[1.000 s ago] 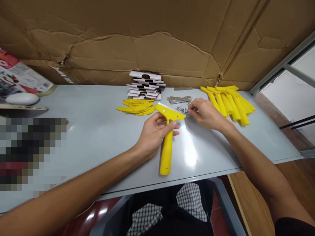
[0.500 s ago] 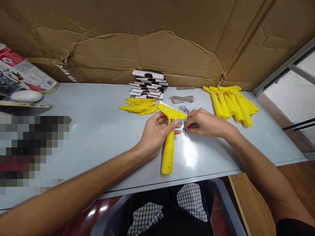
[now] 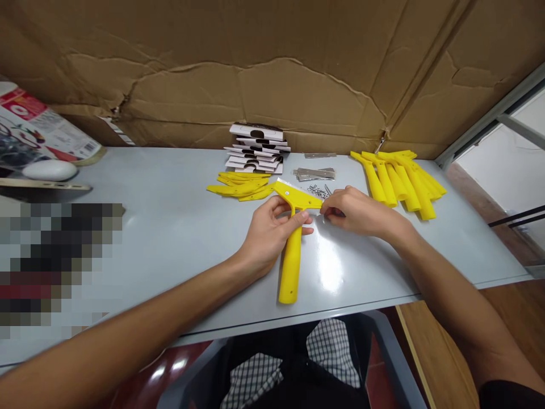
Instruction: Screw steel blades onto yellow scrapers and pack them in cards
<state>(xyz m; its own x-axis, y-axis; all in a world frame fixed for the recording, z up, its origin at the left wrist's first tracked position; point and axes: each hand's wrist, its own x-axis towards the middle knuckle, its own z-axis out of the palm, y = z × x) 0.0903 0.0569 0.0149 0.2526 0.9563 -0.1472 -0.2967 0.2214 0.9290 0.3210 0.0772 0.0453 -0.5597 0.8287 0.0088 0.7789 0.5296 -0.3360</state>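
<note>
My left hand (image 3: 272, 233) is closed around the neck of a yellow scraper (image 3: 292, 255), thumb on the front. The handle points toward me and the wide head, with a thin blade along its upper edge, faces away. One screw sits in the left hole of the head; the right hole looks bare. My right hand (image 3: 351, 209) is closed in a pinch at the right end of the head; what its fingertips hold, if anything, is hidden. Just beyond it lies a small heap of screws (image 3: 316, 191).
Behind are flat metal blades (image 3: 315, 173), a stack of folded white cards (image 3: 258, 150) and loose yellow cover pieces (image 3: 240, 184). Several yellow scraper handles (image 3: 400, 182) lie at right. A white mouse (image 3: 50, 170) and a printed container (image 3: 42, 128) are at left, cardboard (image 3: 255, 85) behind.
My right hand has moved slightly up and away from me, its fingertips now beside the scraper head's right end. My left hand holds the scraper almost unmoved.
</note>
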